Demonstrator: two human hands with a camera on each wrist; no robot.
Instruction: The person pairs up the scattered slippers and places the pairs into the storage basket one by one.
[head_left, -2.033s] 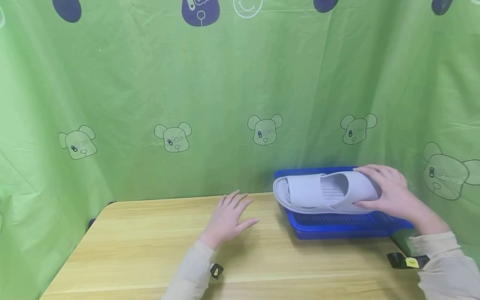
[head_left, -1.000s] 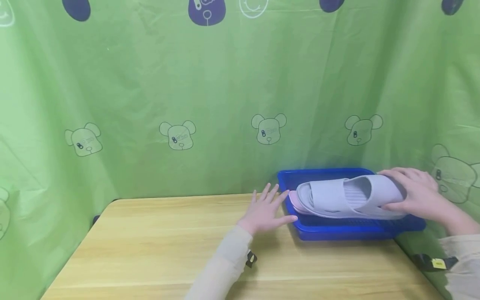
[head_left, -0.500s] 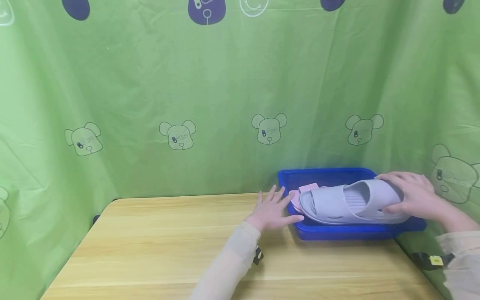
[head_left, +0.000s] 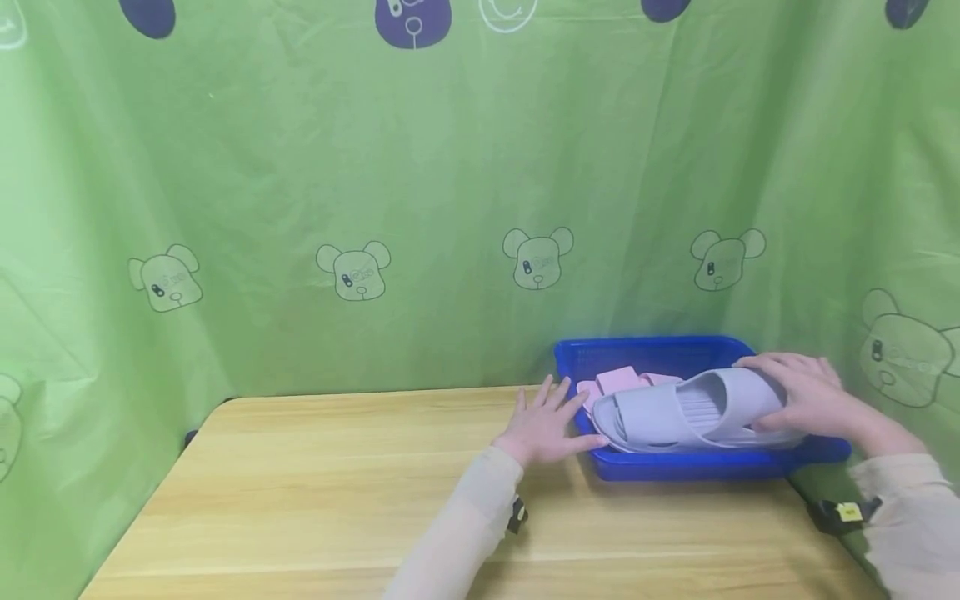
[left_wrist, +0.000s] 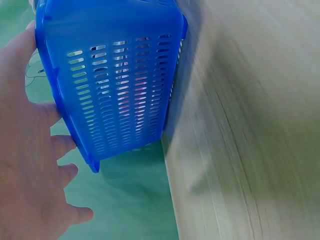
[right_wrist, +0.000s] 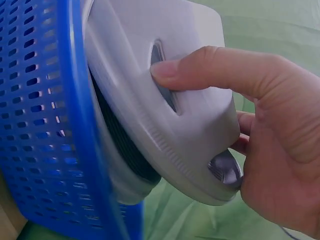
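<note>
A pale grey slide slipper [head_left: 652, 418] lies lengthwise in the front of a blue plastic basket [head_left: 697, 468]. My right hand [head_left: 808, 398] grips it at the right end. In the right wrist view, the thumb presses beside a slot in the slipper [right_wrist: 200, 115], and another pale edge with a dark ridged band shows beneath it. Pink slippers [head_left: 618, 381] sit behind the grey one, partly covered. My left hand [head_left: 542, 427] has its fingers spread at the basket's left end. In the left wrist view, its fingers touch the rim of the slotted basket [left_wrist: 120, 85].
The basket stands at the back right of a wooden table [head_left: 315, 483], near its right edge. A green curtain [head_left: 435, 183] with bear prints hangs behind and on both sides. Black straps with tags are on both wrists.
The grey slipper has moved right, then down and toward the front of the basket, uncovering the pink slippers. My left hand has moved right to the basket's left end.
</note>
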